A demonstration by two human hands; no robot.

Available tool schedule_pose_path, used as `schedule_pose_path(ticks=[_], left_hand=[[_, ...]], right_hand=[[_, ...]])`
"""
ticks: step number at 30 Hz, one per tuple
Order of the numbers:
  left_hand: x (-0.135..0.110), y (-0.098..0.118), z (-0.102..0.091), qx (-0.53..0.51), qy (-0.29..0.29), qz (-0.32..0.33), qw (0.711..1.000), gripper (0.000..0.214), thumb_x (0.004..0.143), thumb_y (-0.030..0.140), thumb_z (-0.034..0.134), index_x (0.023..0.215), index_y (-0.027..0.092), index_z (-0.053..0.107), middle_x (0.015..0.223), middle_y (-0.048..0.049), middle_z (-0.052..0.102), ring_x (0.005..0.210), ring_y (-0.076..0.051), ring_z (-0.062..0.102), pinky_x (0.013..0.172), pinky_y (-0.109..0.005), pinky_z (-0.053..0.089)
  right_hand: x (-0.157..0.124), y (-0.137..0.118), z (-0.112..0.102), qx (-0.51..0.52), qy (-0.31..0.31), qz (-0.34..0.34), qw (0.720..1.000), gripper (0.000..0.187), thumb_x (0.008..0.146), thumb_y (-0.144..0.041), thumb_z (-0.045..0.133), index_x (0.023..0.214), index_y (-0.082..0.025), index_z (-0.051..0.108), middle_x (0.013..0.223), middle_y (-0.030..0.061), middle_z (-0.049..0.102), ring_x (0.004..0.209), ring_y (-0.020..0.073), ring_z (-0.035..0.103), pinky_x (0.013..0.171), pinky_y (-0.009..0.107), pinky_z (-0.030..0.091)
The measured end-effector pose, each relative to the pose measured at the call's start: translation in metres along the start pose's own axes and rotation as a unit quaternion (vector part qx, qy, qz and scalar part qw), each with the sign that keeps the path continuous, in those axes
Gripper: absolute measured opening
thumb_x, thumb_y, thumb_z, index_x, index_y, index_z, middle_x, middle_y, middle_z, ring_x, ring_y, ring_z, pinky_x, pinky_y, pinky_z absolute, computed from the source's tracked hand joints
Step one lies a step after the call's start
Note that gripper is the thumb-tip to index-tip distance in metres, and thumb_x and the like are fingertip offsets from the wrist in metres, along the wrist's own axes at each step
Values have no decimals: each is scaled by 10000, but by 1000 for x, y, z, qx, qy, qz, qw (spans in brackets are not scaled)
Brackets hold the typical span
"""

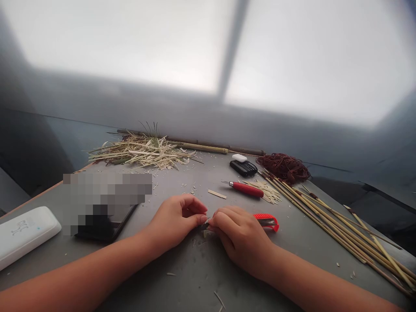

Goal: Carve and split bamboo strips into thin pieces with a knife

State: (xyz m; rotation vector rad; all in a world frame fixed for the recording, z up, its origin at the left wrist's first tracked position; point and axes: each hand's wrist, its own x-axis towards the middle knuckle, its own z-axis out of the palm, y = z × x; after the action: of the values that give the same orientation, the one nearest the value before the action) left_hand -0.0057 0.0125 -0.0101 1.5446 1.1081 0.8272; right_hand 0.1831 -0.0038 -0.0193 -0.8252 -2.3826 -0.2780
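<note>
My left hand (pixel 177 220) is closed in a pinch, its thumb and fingertips meeting my right fingertips near the table's middle. What it pinches is too small and covered to make out. My right hand (pixel 238 238) is closed, palm down, around a red utility knife (pixel 268 220). The knife's ribbed end sticks out past the back of the hand, and a dark tip shows between the two hands' fingertips. Just beyond lie a thin flat bamboo strip (pixel 217 194) and a red-handled carving tool (pixel 247 189) with a thin metal point.
Bamboo shavings (pixel 146 151) heap up at the back left, before bamboo poles (pixel 201 146). A black case (pixel 243 168) with a white block stands near brown cord (pixel 286 167). Thin bamboo sticks (pixel 328 216) lie right. A dark tablet-like device (pixel 107 227) and white power bank (pixel 29 234) lie left.
</note>
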Motion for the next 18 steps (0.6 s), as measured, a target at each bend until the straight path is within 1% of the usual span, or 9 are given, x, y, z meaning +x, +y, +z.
schedule_pose_path(ticks=[2,7,9,13,18], left_hand=[[0,2,0,5,0,0,1000,166,709,289,692,820,173,655,827,-41,727,845,-225,683,781,-331,521],[0,3,-1,11,-1,1,1000,161,713,289,692,818,171,659,822,-39,725,841,-220,684,771,-319,523],[0,1,-1,10,0,6,1000,163,715,295,693,820,174,662,830,-38,726,843,-219,685,774,-318,525],[1,0,-1,6,7,12,1000,168,699,301,706,812,182,666,832,-35,729,851,-223,686,790,-328,528],[0,2,-1,-1,0,5,1000,159,697,295,695,801,180,658,830,-37,728,847,-226,685,788,-332,529]], right_hand=[[1,0,0,10,-11,4,1000,251,930,-103,393,724,-196,502,647,6,571,581,143,437,561,255,307],[2,-1,-5,55,-61,26,996,218,912,-133,420,721,-206,495,637,-11,556,554,134,424,550,254,305],[2,-2,-6,64,-67,27,995,217,907,-135,432,709,-206,487,633,-16,551,551,130,421,549,252,301],[0,-3,-6,61,-54,16,997,221,911,-121,423,720,-209,491,636,-17,551,559,133,428,555,254,303],[-2,-2,-1,-1,-2,3,1000,257,926,-85,387,728,-204,501,663,12,582,596,155,454,580,272,318]])
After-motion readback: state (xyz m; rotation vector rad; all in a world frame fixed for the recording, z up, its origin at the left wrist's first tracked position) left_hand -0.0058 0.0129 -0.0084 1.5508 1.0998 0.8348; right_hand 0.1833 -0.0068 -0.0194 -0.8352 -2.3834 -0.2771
